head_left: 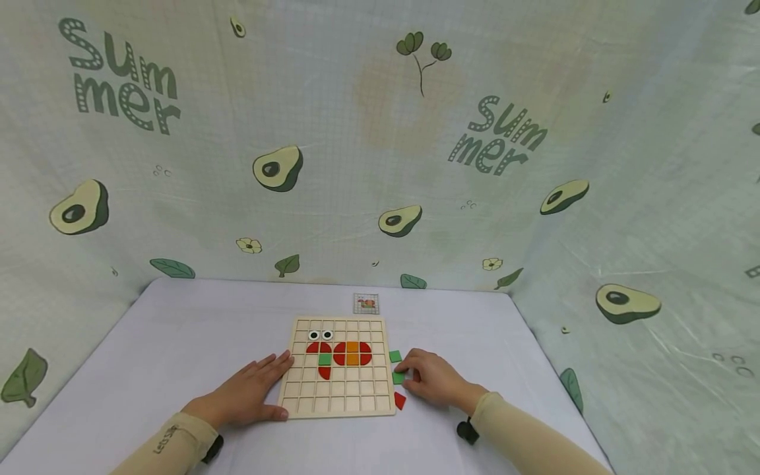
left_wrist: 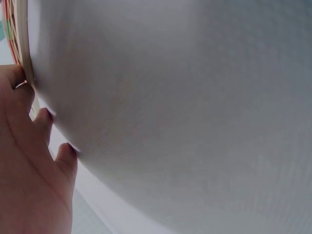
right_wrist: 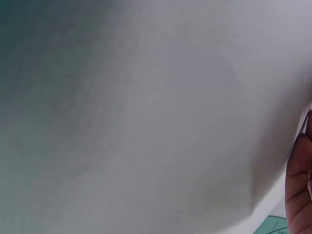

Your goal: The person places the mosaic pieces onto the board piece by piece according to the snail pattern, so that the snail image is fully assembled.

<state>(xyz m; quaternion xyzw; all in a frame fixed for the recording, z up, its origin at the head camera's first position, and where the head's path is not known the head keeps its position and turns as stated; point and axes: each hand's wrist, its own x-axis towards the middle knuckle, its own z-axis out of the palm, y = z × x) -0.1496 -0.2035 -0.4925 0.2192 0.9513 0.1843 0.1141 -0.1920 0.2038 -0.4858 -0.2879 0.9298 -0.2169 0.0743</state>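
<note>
A wooden grid board [head_left: 359,388] lies flat on the table, with wheel-like red and orange pieces, red quarter-round pieces, a green square and two eye pieces [head_left: 320,335] set in its cells. Along the board's left edge rests my left hand [head_left: 246,390], fingers spread and straight, thumb at the lower left corner. In the left wrist view its fingertips [left_wrist: 68,151] meet the cloth and the board's side. To the right of the board, my right hand [head_left: 436,378] pinches a green square tile [head_left: 398,378] with thumb and index finger. The right wrist view shows only its curled fingers [right_wrist: 298,180].
Another green tile [head_left: 395,356] lies just beyond the right fingertips, and a red piece [head_left: 400,400] lies nearer me. Behind the board is a small pattern card [head_left: 366,303]. White cloth covers the table [head_left: 237,323]; a printed curtain [head_left: 332,132] stands behind.
</note>
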